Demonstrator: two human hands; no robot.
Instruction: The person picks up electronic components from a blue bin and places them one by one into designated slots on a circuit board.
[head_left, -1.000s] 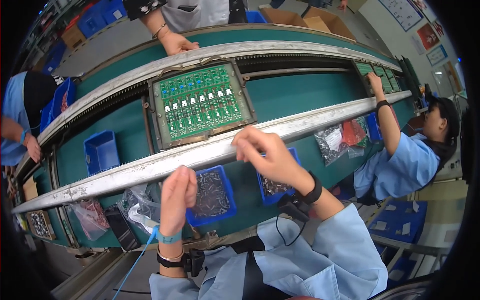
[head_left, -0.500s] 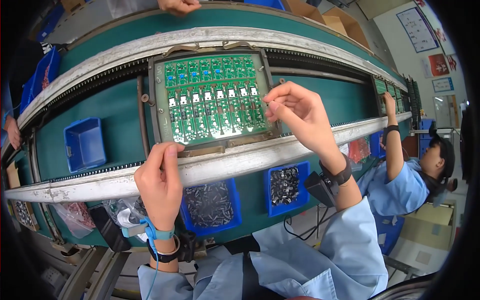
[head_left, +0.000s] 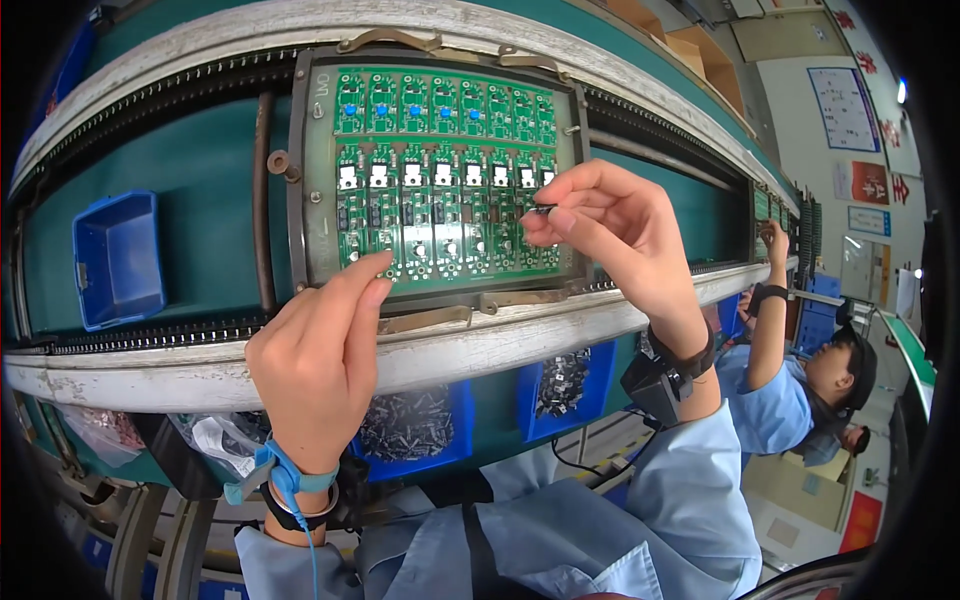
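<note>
A panel of green circuit boards sits in a dark rectangular frame on the conveyor. White parts run in a row across its middle, and several blue round parts sit along the far row. My right hand is closed over the panel's right side, pinching a small black electronic component between thumb and forefinger. At the panel's near left part, my left hand has thumb and forefinger close together, the fingertips at the boards. Whatever those fingertips hold, if anything, is hidden.
A pale worn rail runs along the near side. Below it stand a blue bin of small metal parts and a blue bin of black parts. Another blue bin lies left. A co-worker's hand reaches over boards at right.
My left hand has moved from the frame's near left corner onto the boards. My right hand still hovers at the right side, its black component now visible. The view has shifted closer.
</note>
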